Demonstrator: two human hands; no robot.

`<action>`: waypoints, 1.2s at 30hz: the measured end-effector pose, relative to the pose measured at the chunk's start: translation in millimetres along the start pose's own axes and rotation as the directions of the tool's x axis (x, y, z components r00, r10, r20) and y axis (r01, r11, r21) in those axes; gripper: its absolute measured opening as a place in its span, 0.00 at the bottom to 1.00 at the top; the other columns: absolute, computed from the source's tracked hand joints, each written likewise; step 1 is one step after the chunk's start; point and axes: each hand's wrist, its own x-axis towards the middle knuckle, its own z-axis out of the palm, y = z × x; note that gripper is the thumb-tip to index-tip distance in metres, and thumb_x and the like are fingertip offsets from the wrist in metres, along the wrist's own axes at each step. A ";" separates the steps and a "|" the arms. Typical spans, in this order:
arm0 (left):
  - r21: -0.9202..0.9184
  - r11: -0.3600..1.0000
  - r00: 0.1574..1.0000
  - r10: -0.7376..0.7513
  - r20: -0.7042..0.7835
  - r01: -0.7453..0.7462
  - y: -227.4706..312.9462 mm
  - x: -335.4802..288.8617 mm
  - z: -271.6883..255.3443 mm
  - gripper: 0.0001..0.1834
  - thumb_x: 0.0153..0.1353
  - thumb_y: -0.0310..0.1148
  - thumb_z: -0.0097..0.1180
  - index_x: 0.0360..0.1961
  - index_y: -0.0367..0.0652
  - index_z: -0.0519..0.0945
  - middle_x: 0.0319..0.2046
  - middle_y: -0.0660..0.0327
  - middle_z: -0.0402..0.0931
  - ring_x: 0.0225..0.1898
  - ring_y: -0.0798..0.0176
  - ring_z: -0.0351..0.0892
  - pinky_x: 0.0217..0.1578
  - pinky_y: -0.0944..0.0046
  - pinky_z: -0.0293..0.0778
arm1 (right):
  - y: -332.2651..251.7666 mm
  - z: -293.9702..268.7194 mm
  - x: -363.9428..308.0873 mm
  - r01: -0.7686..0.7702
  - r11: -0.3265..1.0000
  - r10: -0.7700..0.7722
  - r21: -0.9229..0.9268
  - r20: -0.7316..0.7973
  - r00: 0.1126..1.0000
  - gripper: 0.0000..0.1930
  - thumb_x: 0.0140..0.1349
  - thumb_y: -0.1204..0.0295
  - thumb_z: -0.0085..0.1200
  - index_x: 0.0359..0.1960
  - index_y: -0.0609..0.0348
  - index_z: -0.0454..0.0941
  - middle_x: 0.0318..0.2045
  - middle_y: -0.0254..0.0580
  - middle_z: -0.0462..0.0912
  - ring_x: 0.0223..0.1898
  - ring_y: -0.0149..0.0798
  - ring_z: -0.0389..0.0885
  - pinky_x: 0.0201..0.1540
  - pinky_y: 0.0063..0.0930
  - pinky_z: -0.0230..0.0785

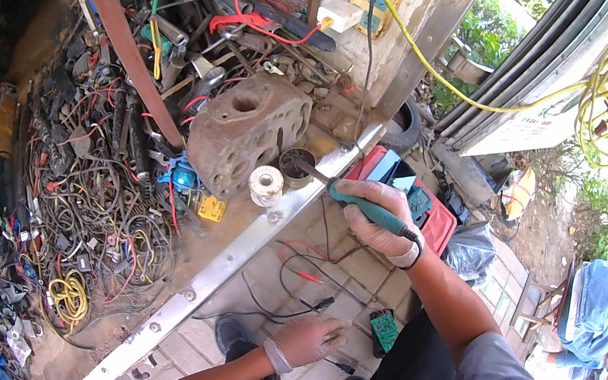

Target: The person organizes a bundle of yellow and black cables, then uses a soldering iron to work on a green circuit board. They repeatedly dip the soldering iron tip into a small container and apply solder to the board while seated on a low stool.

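Right hand [380, 218] grip wrapped tight round the teal soldering iron [369, 210], tip poking into a small tin [295, 164] on the tabletop [247, 237] edge, beside a solder spool [266, 183]. Iron looks light, stiff, hot up front, so hold the handle only. Left hand [306, 339] grip pinched on thin floppy black wire [299, 307], low near the knee.

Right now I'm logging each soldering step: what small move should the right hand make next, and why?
Probably lift the soldering iron out of the small round tin and bring it toward the left hand, which pinches a thin wire end. The right hand has the tip dipped in the tin, beside the solder spool.
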 end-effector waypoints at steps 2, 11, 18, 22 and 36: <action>0.008 0.999 0.999 0.037 -0.024 -0.037 -2.4 -4.0 -5.8 0.23 0.67 0.47 0.57 0.52 0.39 0.80 0.44 0.47 0.82 0.45 0.43 0.81 0.45 0.51 0.77 | 5.8 4.6 1.0 0.002 1.000 -0.002 0.010 0.018 1.000 0.16 0.57 0.79 0.58 0.49 0.60 0.82 0.34 0.47 0.86 0.34 0.48 0.86 0.40 0.35 0.78; -0.064 0.995 0.994 -0.084 -0.065 0.080 -10.8 -17.0 -15.0 0.23 0.67 0.48 0.57 0.52 0.39 0.80 0.44 0.47 0.82 0.46 0.43 0.81 0.47 0.50 0.76 | 11.8 4.8 5.9 0.011 1.000 -0.012 0.012 0.097 0.995 0.16 0.57 0.78 0.58 0.49 0.60 0.83 0.35 0.47 0.86 0.36 0.47 0.86 0.41 0.35 0.78; -0.027 0.996 0.996 -0.088 -0.004 0.088 -4.4 -14.4 -17.6 0.24 0.67 0.49 0.56 0.53 0.39 0.80 0.43 0.48 0.81 0.46 0.43 0.81 0.47 0.50 0.75 | 13.2 8.2 -1.8 -0.132 0.981 0.131 0.140 0.011 0.991 0.11 0.64 0.74 0.59 0.47 0.61 0.83 0.37 0.44 0.87 0.36 0.39 0.86 0.42 0.32 0.77; -0.004 0.997 0.997 -0.072 -0.020 0.072 -2.3 -14.0 -14.4 0.25 0.68 0.50 0.55 0.53 0.39 0.80 0.43 0.48 0.81 0.46 0.43 0.81 0.47 0.51 0.76 | 12.1 9.8 -10.1 -0.218 0.943 0.249 0.253 -0.097 0.964 0.10 0.65 0.74 0.57 0.47 0.63 0.81 0.36 0.38 0.85 0.38 0.29 0.82 0.44 0.26 0.74; 0.013 1.000 1.000 -0.025 -0.016 0.025 -4.7 -8.9 -5.4 0.24 0.66 0.51 0.58 0.54 0.43 0.81 0.46 0.49 0.81 0.46 0.44 0.81 0.47 0.52 0.77 | 21.4 10.7 -12.2 -0.083 0.995 0.074 -0.055 -0.146 0.986 0.10 0.61 0.78 0.58 0.45 0.61 0.79 0.34 0.39 0.85 0.32 0.32 0.83 0.39 0.25 0.75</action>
